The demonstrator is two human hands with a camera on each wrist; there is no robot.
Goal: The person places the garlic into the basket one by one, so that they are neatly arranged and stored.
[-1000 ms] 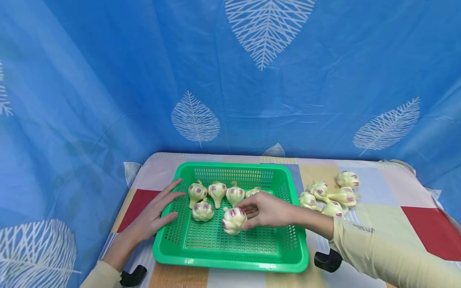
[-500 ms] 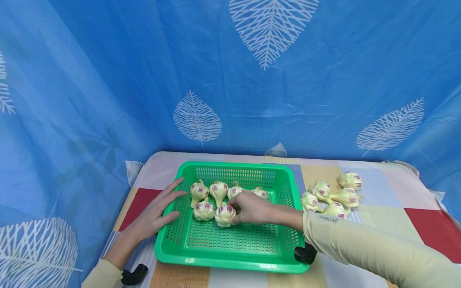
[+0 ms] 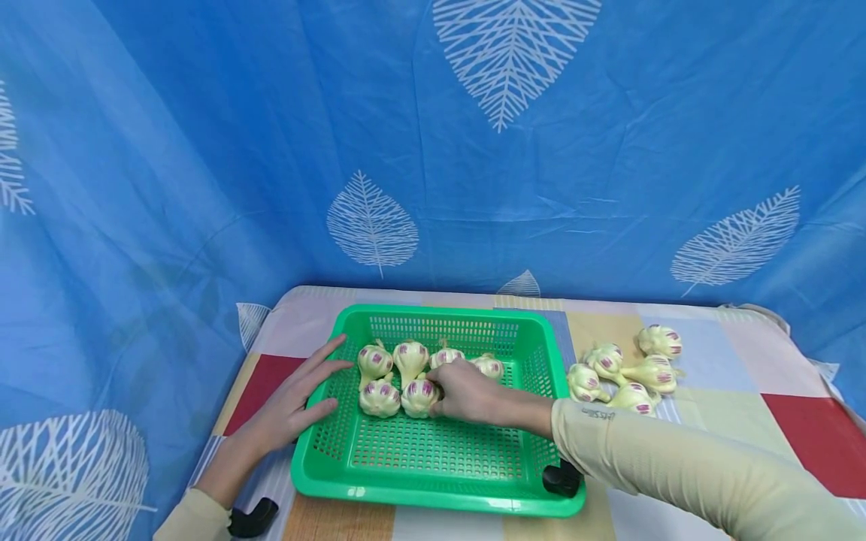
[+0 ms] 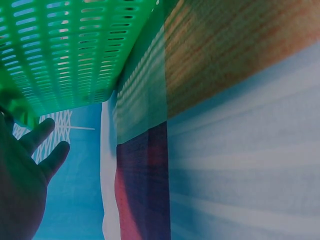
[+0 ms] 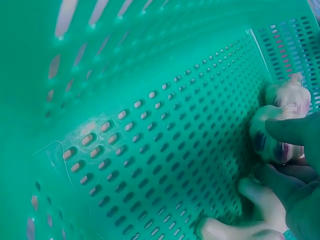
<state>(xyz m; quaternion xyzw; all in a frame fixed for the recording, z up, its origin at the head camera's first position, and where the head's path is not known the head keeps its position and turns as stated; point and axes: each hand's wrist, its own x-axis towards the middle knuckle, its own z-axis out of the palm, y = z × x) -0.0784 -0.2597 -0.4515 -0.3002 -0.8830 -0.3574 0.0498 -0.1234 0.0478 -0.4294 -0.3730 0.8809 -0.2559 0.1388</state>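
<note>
In the head view my right hand [image 3: 467,392] pinches a white garlic bulb [image 3: 417,399] with purple streaks, low inside the green plastic basket [image 3: 440,503]. A second bulb [image 3: 380,398] sits directly left of it, forming a front row. Behind them several more garlic bulbs [image 3: 410,358] make a back row, one partly covered by my right hand. The right wrist view shows thumb and fingers on either side of the held bulb [image 5: 267,131]. My left hand [image 3: 287,403] rests at the basket's left rim, fingers spread; the left wrist view has this hand [image 4: 22,185] beside the slotted wall.
On the patchwork tablecloth [image 3: 724,406], right of the basket, lies a pile of several garlic bulbs [image 3: 653,373]. My right sleeve [image 3: 670,443] passes over the basket's right rim. A blue curtain [image 3: 595,150] with white leaf prints hangs behind the table.
My right hand has carried the garlic bulb leftward and set it into the front row, against the neighbouring bulb, which has shifted slightly left. My left hand has stayed at the rim.
</note>
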